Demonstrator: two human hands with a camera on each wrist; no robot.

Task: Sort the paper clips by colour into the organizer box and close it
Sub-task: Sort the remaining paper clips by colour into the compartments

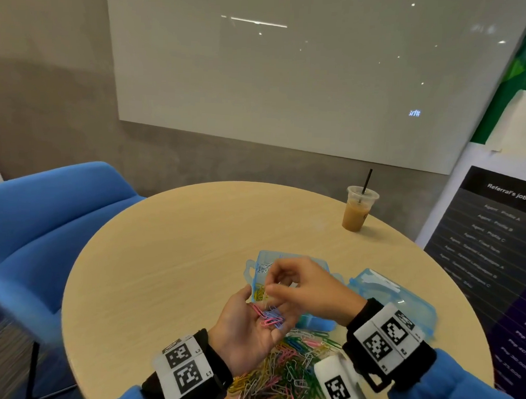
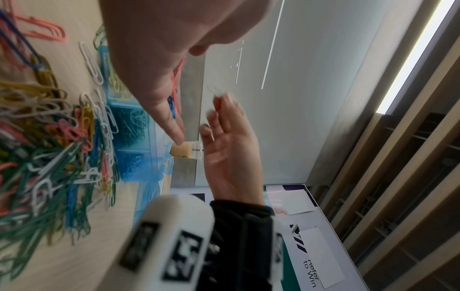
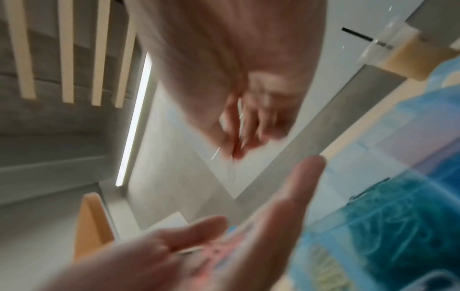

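My left hand point(image 1: 244, 334) lies palm up above the table and carries a few pink and blue paper clips point(image 1: 270, 317) on its palm. Just above it, my right hand point(image 1: 300, 288) pinches a pale clip between thumb and fingertips point(image 2: 219, 98). Behind both hands stands the open blue organizer box point(image 1: 262, 256). Yellow clips fill one compartment and the hands hide most of the others. Its lid point(image 1: 402, 299) lies open to the right. The mixed pile of clips point(image 1: 287, 369) sits under my wrists at the near edge. In the left wrist view the box point(image 2: 132, 126) shows yellow, green and blue compartments.
The round wooden table point(image 1: 178, 256) carries an iced drink cup with a straw point(image 1: 357, 212) at the far right. A blue armchair point(image 1: 44, 220) stands to the left and a poster board point(image 1: 495, 239) to the right.
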